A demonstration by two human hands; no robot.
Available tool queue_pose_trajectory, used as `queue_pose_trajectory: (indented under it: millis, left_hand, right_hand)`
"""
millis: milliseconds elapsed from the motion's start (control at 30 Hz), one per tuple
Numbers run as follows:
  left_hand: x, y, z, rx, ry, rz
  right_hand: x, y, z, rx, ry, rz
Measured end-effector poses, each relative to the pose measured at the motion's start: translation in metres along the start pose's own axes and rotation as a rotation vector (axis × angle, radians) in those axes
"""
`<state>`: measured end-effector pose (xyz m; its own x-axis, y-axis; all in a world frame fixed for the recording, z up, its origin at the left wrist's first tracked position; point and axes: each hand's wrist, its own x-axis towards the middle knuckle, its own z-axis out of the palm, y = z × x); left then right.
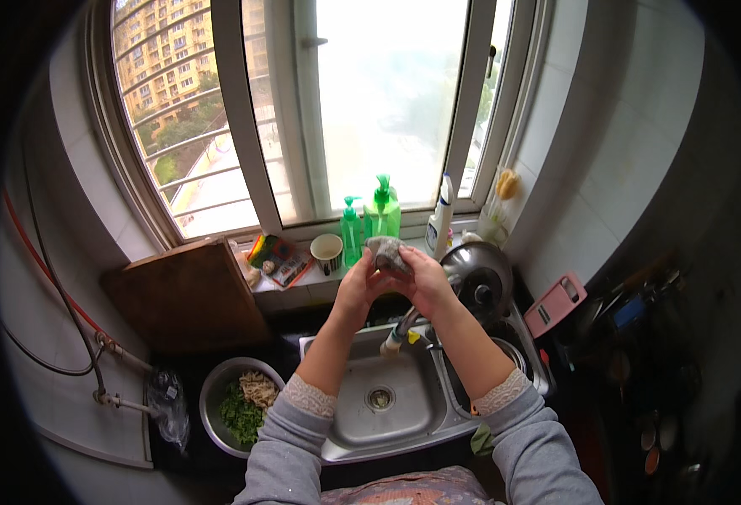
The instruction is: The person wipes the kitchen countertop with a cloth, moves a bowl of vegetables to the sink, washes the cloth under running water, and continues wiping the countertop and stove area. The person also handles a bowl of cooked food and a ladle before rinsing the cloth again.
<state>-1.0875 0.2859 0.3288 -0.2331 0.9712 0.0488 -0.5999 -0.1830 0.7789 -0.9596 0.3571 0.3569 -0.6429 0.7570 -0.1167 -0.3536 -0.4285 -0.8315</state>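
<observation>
Clamping a grey cloth-like bundle [389, 252] between left hand [357, 292] and right hand [428, 284], likely soft, light, best held at both sides.

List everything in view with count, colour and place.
Window: one, grey-framed, ahead
Bottles: three, two green, one white, by window
Cup: one, pale, by window
Packet: one, multicoloured, by window
Board: one, brown, left
Sink: one, silver, centre
Tap: one, silver, over sink
Bowl: one, silver, left of sink
Food heaps: two, green and beige, in bowl
Bag: one, clear, beside bowl
Lid: one, dark, beyond sink
Holder: one, pink, right
Clutter: uncountable, dark, right
Wad: one, grey, held up
Hands: two, bare, holding wad
Sleeves: two, grey, below
</observation>
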Motion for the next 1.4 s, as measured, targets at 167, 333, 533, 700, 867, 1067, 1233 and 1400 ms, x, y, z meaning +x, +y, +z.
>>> queue_pose_trajectory:
  millis: [167, 333, 533, 700, 867, 1067, 1233, 1400]
  left_hand:
    - [-0.089, -0.046, -0.013, -0.243, 0.099, -0.017]
    - [-0.157, -0.117, -0.019, -0.329, 0.231, -0.154]
    - [-0.192, -0.208, -0.023, -0.097, 0.352, -0.164]
    - [-0.211, -0.229, 0.006, 0.021, 0.389, -0.302]
    - [-0.228, -0.263, 0.067, 0.049, 0.225, -0.279]
    - [-0.261, -0.334, 0.158, 0.092, 0.116, -0.42]
    - [-0.279, -0.386, 0.245, 0.0, -0.171, -0.495]
    - [-0.313, -0.439, 0.332, -0.016, -0.386, -0.699]
  right_hand:
    - [-0.087, 0.045, -0.012, -0.198, 0.025, 0.002]
    - [-0.14, 0.103, -0.058, -0.527, 0.255, -0.186]
    - [-0.186, 0.179, -0.079, -1.019, 0.356, -0.592]
    - [-0.22, 0.174, -0.118, -1.061, 0.479, -0.616]
    - [-0.272, 0.145, -0.156, -0.982, 0.516, -0.669]
    - [-0.364, 0.1, -0.241, -0.988, 0.833, -0.652]
    - [-0.459, 0.06, -0.282, -1.043, 0.874, -0.695]
    - [-0.563, 0.035, -0.372, -0.414, 1.176, -0.524]
